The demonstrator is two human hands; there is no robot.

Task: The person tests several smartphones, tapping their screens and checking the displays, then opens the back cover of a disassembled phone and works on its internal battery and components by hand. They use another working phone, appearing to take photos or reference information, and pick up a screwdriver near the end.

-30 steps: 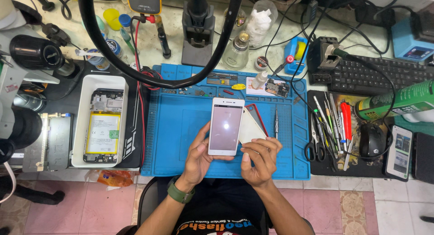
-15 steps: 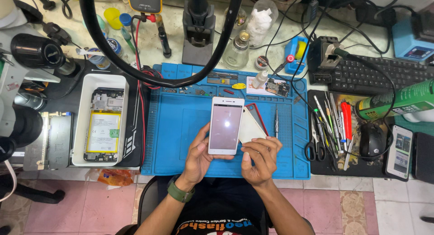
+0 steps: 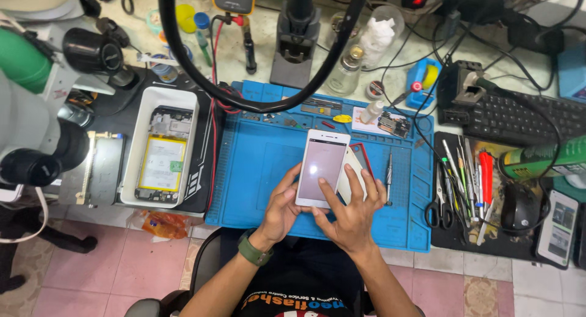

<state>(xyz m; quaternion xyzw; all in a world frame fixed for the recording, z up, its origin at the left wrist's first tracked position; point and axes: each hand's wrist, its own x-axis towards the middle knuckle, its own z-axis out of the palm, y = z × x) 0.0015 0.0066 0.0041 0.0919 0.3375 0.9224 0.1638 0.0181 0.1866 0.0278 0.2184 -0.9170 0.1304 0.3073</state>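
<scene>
- Orange wrapper (image 3: pixel 160 223) is seen crumpled at the table's near edge, left of the blue mat (image 3: pixel 256 170).
- White phone (image 3: pixel 321 168) is gripped over the mat's centre by the left hand (image 3: pixel 282 208), fingers curled.
- Its screen is touched by the half-open right hand (image 3: pixel 354 212).

The bench (image 3: pixel 244 61) carries a blue mat (image 3: pixel 256 170); left of the mat sits a white tray (image 3: pixel 131 152), right of it a keyboard (image 3: pixel 531 118) and, seemingly, a mouse (image 3: pixel 519 207).
</scene>
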